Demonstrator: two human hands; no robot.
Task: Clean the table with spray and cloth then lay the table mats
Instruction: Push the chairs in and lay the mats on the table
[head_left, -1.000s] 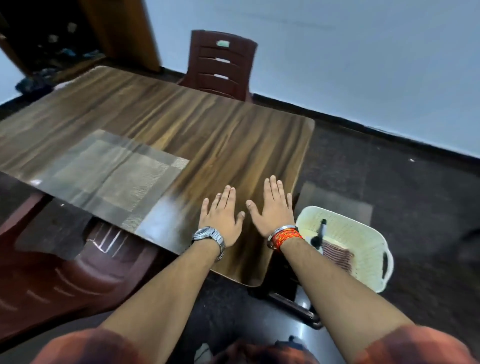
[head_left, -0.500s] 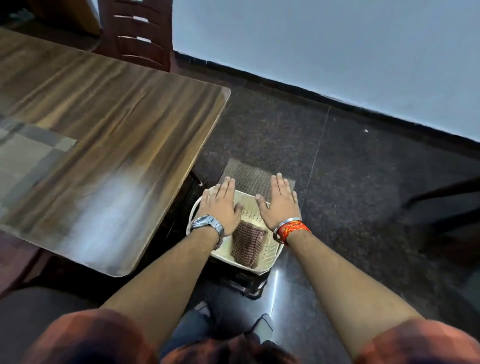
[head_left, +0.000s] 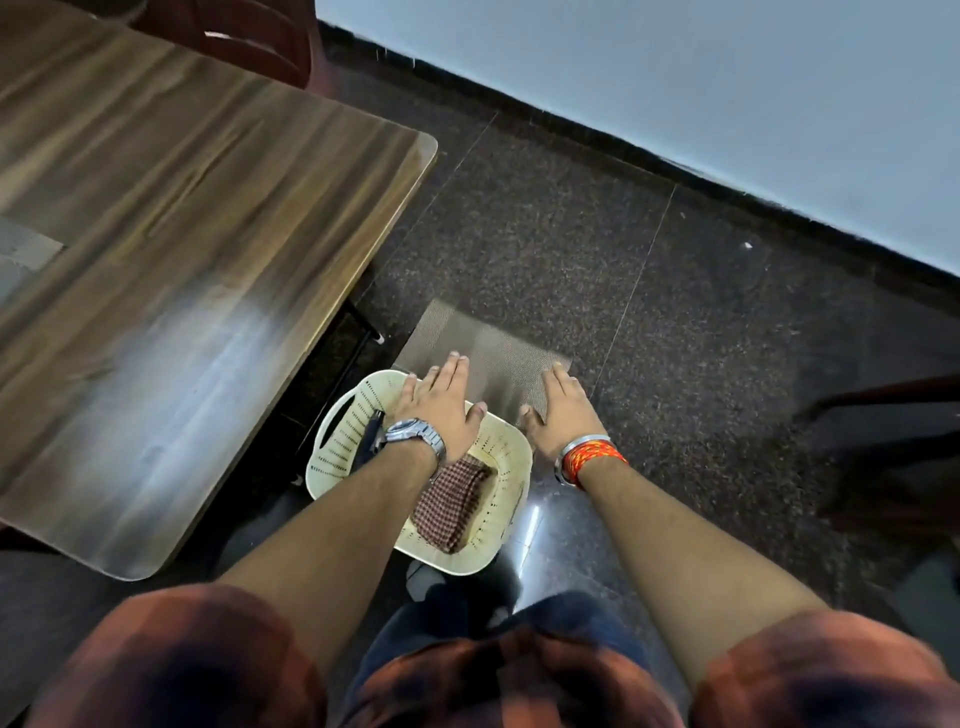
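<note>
A woven brown table mat (head_left: 488, 353) lies flat on the dark floor, just beyond a cream plastic basket (head_left: 340, 441). My left hand (head_left: 441, 402) hovers flat over the basket's far rim, fingertips reaching the mat's near edge. My right hand (head_left: 558, 408) is spread flat over the mat's right near corner. Both hands hold nothing. A checked cloth (head_left: 452, 501) lies folded in the basket. A dark object (head_left: 375, 426), perhaps the spray, shows beside my left wrist. The wooden table (head_left: 182, 249) stands at left, with another mat (head_left: 23, 249) at its left edge.
A dark red chair (head_left: 249, 36) stands behind the table's far side. A pale wall (head_left: 675, 78) with a dark skirting runs along the back right. Dark furniture legs (head_left: 883, 410) reach in from the right edge. The floor is dark speckled tile.
My view swung right and down from the table to the floor. Both hands went from resting on the tabletop to over the basket, then forward onto the floor mat.
</note>
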